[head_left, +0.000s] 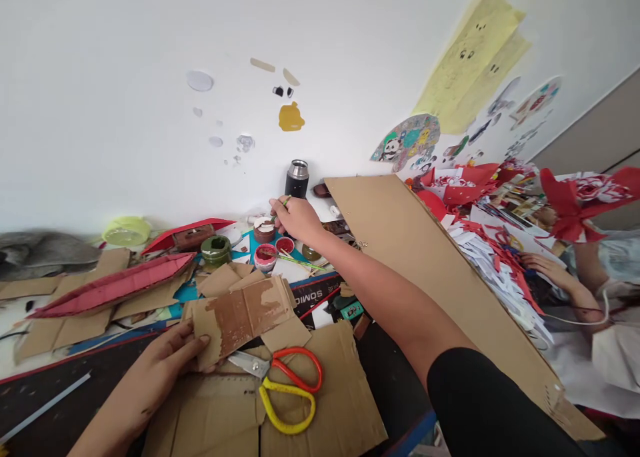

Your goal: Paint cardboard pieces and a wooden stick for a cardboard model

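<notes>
- Currently, the left hand [167, 354] pinches the near left edge of a cardboard piece [245, 316], thumb on top, its fingers curled round the edge.
- That piece sits low in front of the person, above other cardboard; brown paint covers much of its face, patchy, with bare board at the left end.
- The right hand [300, 218] is mostly closed, its fingers gathered around a thin green-handled brush [287, 202].
- Its fingertips are just beside a brown paint jar [265, 234]; whether the bristles touch the paint, I cannot tell.
- Near that jar are a pink paint jar [265, 260], a small red pot [285, 245] and, farther left, a green jar [216, 251].
- Scissors [260, 369] with red and yellow handles lie on a cardboard sheet [345, 384], blades pointing toward the painted piece.
- A black flask [298, 180] stands by the wall, behind the right hand.
- At far right, another person's hand [547, 270] is beside white paper strips [475, 260].
</notes>
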Demonstrator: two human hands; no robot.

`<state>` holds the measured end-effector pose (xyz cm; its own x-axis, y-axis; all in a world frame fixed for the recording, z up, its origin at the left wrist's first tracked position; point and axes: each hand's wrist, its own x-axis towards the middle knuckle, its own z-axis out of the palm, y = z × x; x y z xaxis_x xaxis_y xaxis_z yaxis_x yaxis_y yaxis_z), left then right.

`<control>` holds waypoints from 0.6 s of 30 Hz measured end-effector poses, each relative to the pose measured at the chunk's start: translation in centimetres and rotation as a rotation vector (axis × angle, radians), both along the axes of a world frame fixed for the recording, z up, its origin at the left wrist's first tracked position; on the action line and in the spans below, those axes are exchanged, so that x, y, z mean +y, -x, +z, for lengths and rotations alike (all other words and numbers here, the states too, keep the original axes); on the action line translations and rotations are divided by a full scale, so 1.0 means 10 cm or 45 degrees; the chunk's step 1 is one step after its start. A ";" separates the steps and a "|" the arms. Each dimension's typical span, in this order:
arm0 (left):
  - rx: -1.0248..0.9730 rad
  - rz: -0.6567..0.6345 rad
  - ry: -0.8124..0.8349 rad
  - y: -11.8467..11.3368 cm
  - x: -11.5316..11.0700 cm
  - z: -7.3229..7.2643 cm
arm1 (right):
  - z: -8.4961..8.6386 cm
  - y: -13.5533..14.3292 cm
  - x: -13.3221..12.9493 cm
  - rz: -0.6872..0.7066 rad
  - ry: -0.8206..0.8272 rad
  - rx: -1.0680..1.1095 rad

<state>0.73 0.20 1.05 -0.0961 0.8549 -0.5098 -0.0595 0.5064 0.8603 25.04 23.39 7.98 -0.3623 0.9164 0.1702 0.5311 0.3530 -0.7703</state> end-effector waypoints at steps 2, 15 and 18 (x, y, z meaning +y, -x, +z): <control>0.007 0.019 0.009 -0.02 0.00 0.02 | -0.04 0.02 0.03 0.001 0.006 -0.037; -0.030 0.020 0.022 -0.06 0.01 0.07 | 0.03 -0.04 0.01 -0.042 -0.052 0.092; -0.003 0.040 0.015 -0.06 0.00 0.07 | 0.01 -0.06 0.03 -0.066 -0.076 0.124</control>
